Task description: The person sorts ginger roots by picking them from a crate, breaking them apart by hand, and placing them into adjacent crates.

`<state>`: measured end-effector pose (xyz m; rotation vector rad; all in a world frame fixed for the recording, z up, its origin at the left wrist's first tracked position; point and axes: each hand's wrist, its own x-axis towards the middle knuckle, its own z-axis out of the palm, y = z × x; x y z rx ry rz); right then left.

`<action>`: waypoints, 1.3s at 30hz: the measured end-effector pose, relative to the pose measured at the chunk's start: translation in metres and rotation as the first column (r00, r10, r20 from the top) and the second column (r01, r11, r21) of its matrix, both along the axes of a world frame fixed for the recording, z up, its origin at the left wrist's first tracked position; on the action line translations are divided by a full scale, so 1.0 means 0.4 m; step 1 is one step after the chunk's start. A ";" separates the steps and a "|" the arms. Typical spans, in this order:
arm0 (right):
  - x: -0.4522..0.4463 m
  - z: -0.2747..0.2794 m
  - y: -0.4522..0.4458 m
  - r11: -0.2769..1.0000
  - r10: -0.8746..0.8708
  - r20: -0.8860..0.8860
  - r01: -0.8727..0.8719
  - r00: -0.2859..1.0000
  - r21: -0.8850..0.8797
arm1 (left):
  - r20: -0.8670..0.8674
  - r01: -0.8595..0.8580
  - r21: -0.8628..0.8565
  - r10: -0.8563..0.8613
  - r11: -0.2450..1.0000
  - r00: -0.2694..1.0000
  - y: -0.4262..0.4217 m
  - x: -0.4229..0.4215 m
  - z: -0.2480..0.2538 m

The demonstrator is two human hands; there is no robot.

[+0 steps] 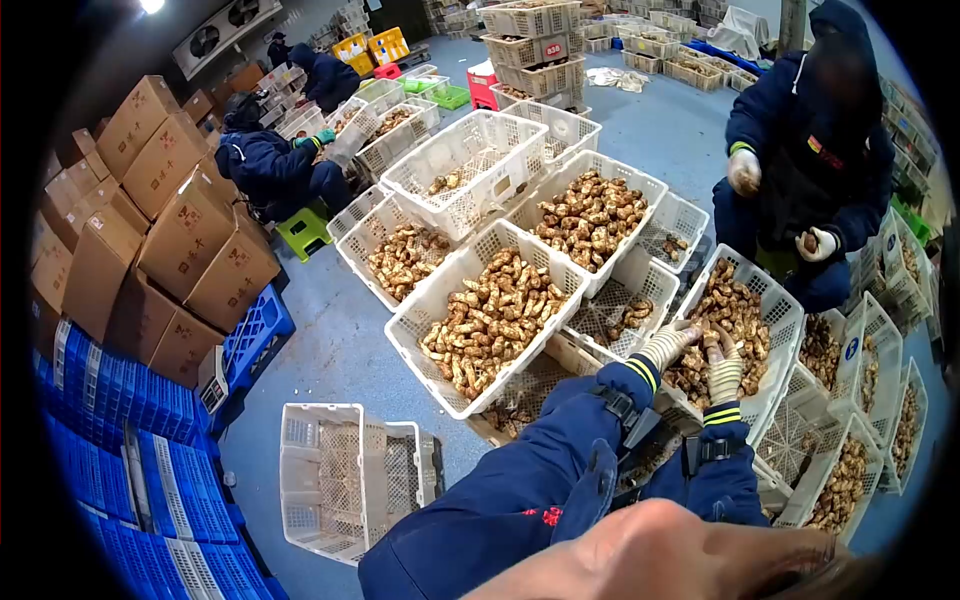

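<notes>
Both my hands, in pale striped gloves, are over a white plastic crate (785,350) heaped with brown and cream mushrooms (738,300). My left hand (668,345) reaches in at the crate's near left side, fingers curled among the mushrooms; whatever they grip is hidden. Beside it, my right hand (723,372) points away from me, its fingers closed around a mushroom (711,338). Just left of my hands, a low crate (655,280) contains a few mushrooms. Farther left is another full crate (480,400) of mushrooms.
A co-worker (815,150) in dark clothing and gloves sits across from me at the right. More mushroom crates (600,165) surround my arms. Two white crates (325,410) lie on the floor at left. Cardboard boxes (190,230) and blue crates (140,400) are stacked beyond.
</notes>
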<state>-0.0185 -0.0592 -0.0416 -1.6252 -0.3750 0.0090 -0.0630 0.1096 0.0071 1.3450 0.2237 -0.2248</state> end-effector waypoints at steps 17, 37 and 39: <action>-0.037 0.069 0.034 0.997 0.047 0.161 -0.037 0.986 -0.068 | 0.029 -0.116 0.014 0.115 0.993 0.993 -0.005 0.036 -0.050; -0.001 -0.003 0.004 0.688 0.137 0.234 0.077 0.962 -0.722 | -0.006 -0.075 0.457 0.088 0.886 0.996 -0.004 0.033 -0.042; -0.003 -0.008 0.005 0.735 0.137 0.271 0.086 0.953 -0.672 | 0.004 -0.080 0.449 0.088 0.890 0.996 -0.003 0.028 -0.032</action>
